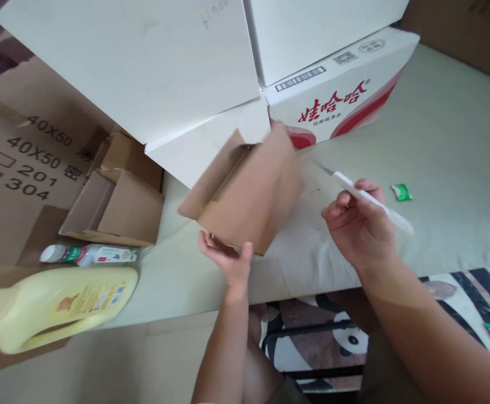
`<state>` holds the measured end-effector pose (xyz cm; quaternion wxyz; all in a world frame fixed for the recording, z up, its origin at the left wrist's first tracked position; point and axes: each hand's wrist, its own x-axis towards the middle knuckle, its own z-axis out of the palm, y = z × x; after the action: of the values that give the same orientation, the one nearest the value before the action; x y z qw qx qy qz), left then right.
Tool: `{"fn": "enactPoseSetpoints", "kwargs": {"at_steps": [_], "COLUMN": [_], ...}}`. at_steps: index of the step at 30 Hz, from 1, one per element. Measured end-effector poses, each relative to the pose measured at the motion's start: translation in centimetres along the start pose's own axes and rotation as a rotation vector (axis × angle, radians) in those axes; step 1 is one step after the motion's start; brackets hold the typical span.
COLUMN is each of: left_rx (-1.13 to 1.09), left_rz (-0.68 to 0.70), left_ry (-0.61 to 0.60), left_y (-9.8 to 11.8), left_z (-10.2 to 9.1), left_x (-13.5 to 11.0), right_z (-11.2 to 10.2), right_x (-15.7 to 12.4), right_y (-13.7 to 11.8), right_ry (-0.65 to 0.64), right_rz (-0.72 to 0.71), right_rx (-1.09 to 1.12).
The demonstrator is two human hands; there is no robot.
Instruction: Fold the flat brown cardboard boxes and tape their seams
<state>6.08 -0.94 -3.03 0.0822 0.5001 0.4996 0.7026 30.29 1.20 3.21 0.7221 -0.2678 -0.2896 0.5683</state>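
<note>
A small brown cardboard box [253, 191] with loose flaps is tilted over the cloth-covered surface, partly blurred. My left hand [230, 261] grips its lower edge, thumb at the near side and the other fingers partly behind the cardboard. To the right, my right hand [363, 224] is closed around the white handle of a slim knife [365, 195]. Its thin blade points up and left toward the box, apart from it. A small green-and-white packet [402, 192] lies on the cloth just right of the knife.
Stacked white cartons [337, 106] stand behind the box. At left are an open brown carton [119, 196], a small bottle [89, 254] and a yellow jug [68, 303] lying on their sides. The pale green cloth [447, 146] ends at a front edge above a panda-patterned mat [312, 336].
</note>
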Motion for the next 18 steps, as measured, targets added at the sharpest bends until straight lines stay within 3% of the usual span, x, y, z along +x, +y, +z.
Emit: {"fn": "enactPoseSetpoints", "kwargs": {"at_steps": [2,4,7,10,15,18], "left_rx": [-0.269,-0.497,-0.693,-0.769,-0.715,-0.642], "left_rz": [-0.372,-0.680,-0.966,-1.019,-1.047,-1.039], "left_ry": [0.148,0.151,0.105,0.064,0.041,-0.018], "left_y": [0.9,1.8,2.9,3.3,3.4,3.2], "left_z": [0.4,0.5,0.6,0.7,1.1,1.0], "left_x": [0.9,1.9,2.9,2.9,2.0,1.6], "right_z": [0.0,0.1,0.6,1.3,2.0,2.1], "right_x": [-0.2,-0.7,-2.1,-3.5,-4.2,-4.0], "right_y": [0.5,1.1,1.7,1.8,1.3,1.7], "right_ry": [0.001,-0.030,-0.113,-0.217,-0.381,-0.337], "right_rz": [-0.087,-0.166,-0.255,-0.280,-0.348,-0.418], "right_rx": [-0.066,-0.166,-0.303,-0.418,-0.557,-0.531]}}
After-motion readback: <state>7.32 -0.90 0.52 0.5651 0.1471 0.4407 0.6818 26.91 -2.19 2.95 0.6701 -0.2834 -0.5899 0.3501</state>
